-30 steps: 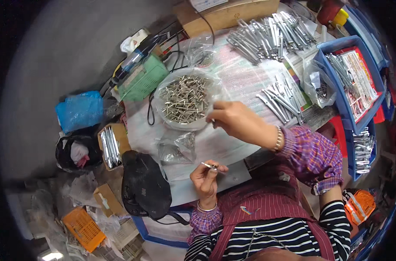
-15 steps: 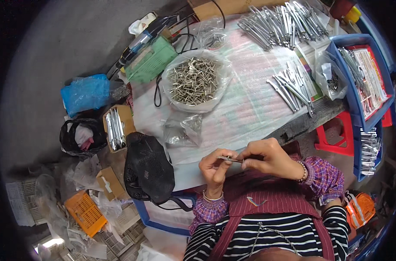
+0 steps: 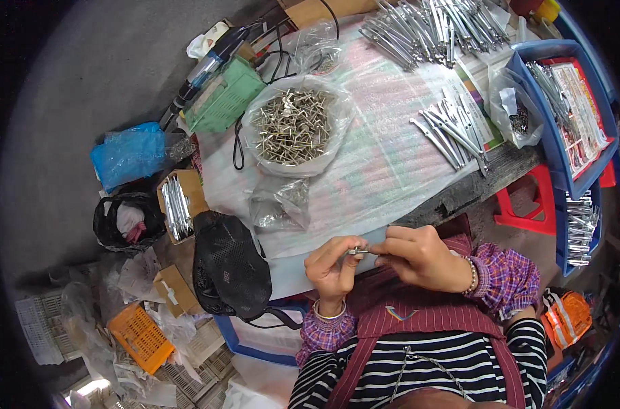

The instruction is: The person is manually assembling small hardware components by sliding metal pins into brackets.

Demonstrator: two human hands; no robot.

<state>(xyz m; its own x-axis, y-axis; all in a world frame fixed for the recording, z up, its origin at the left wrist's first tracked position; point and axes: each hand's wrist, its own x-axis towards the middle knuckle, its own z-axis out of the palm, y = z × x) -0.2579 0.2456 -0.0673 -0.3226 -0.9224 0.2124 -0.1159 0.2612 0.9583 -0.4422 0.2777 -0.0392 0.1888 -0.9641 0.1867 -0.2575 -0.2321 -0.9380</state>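
In front of my apron, my two hands meet just off the table's near edge. My left hand (image 3: 334,269) pinches a small silvery metal part (image 3: 357,251) between thumb and fingers. Beside it, my right hand (image 3: 422,259) is closed, its thumb and fingertips right at the part's right end; what they grip is hidden. Beyond the hands stands a bag-lined bowl heaped with short metal pins with flat heads (image 3: 293,126). A small group of slim silvery metal strips (image 3: 453,133) lies on the table to the right, and a larger heap of strips (image 3: 436,31) is farther back.
A blue tray (image 3: 521,65) and a clear bag of small dark parts (image 3: 516,126) are at the right. A green basket (image 3: 224,95), black mesh bag (image 3: 231,266) and carton of metal strips (image 3: 197,191) stand left. A red stool (image 3: 545,204) is below the table's right edge.
My right fingertips have come a little closer to my left fingers, and the metal part has turned slightly. The view has shifted a little.
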